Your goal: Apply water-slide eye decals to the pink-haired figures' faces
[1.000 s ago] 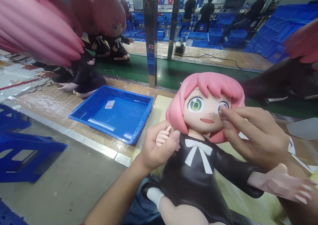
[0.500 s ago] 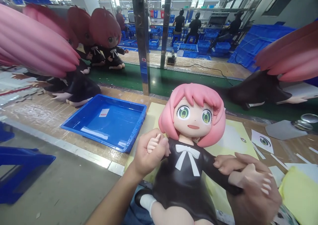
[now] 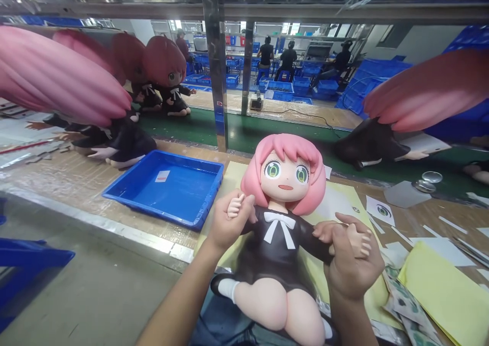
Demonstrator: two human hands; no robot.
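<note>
A large doll figure (image 3: 280, 244) with pink hair, green eyes, a black dress and a white bow faces me, tilted back at the bench edge above my lap. My left hand (image 3: 229, 221) is closed round the figure's forearm at the picture's left, whose small fist pokes out between thumb and fingers. Round the other arm, near its wrist, my right hand (image 3: 353, 259) is closed, and the figure's open little hand shows in front of my palm. Beneath the figure lies a yellow sheet (image 3: 225, 183) on the bench.
A blue tray (image 3: 179, 188) with a small sticker sheet stands at left. More figures (image 3: 173, 76) sit along the green conveyor (image 3: 183, 127). At right are an eye-print paper (image 3: 381, 211), paper strips and a yellow cloth (image 3: 443, 290). A metal post (image 3: 216, 81) rises behind; people work beyond.
My right hand has moved left and inward with the figure's arm. The figure's legs show more fully now, and the whole view has tipped upward and shifted.
</note>
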